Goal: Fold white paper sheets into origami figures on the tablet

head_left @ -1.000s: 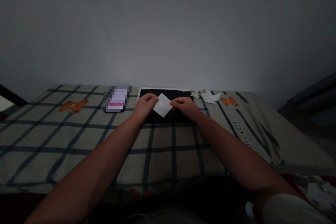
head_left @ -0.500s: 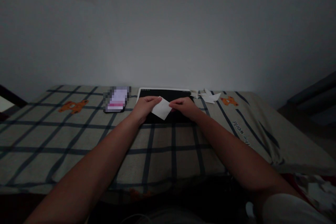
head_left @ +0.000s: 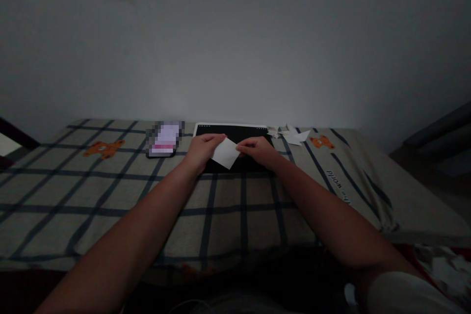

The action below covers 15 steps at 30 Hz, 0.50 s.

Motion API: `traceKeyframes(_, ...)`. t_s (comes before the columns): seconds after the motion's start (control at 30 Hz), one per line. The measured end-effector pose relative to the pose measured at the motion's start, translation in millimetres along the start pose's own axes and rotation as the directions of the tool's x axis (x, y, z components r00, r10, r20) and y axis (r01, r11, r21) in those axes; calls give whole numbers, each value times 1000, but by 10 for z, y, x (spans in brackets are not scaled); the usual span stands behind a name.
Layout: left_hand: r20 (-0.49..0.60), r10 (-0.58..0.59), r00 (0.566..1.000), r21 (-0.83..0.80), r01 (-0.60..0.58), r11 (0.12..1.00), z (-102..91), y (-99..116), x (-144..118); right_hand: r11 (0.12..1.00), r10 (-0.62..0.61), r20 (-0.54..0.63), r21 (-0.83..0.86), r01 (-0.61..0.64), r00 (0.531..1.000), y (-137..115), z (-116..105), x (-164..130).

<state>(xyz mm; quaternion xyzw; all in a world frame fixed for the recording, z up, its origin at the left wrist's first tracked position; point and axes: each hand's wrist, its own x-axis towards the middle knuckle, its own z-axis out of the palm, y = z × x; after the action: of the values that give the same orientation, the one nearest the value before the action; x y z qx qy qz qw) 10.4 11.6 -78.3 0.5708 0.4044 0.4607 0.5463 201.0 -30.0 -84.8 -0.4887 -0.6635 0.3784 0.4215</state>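
A small white piece of paper (head_left: 226, 153), turned like a diamond, is held between my two hands in the head view. My left hand (head_left: 201, 151) grips its upper left edge, thumb on top. On the other side, my right hand (head_left: 259, 150) pinches the right corner between thumb and fingertips. Beneath the paper lies a dark flat board (head_left: 235, 131) with a white rim at its far edge. The undersides of the paper and the fingers behind it are hidden.
A phone (head_left: 164, 138) with a lit, blurred screen lies left of the board. Folded and torn white paper pieces (head_left: 294, 136) lie to its right. A checked cloth with bear prints (head_left: 125, 191) covers the surface, which meets a grey wall (head_left: 235, 59) at the back.
Both hands keep their hold on the paper. The paper has tilted and shifted very slightly to the left; nothing else has visibly moved.
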Motion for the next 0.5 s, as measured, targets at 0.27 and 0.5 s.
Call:
traceKeyframes(0.27, 21, -15, 1000, 53, 14, 999, -7, 35, 1, 1000, 2, -18, 29, -1, 1000, -6, -5, -6)
traceKeyframes(0.5, 19, 24, 1000, -2, -24, 1000, 6, 22, 1, 999, -14, -66, 46, 17, 998, -9, -6, -6)
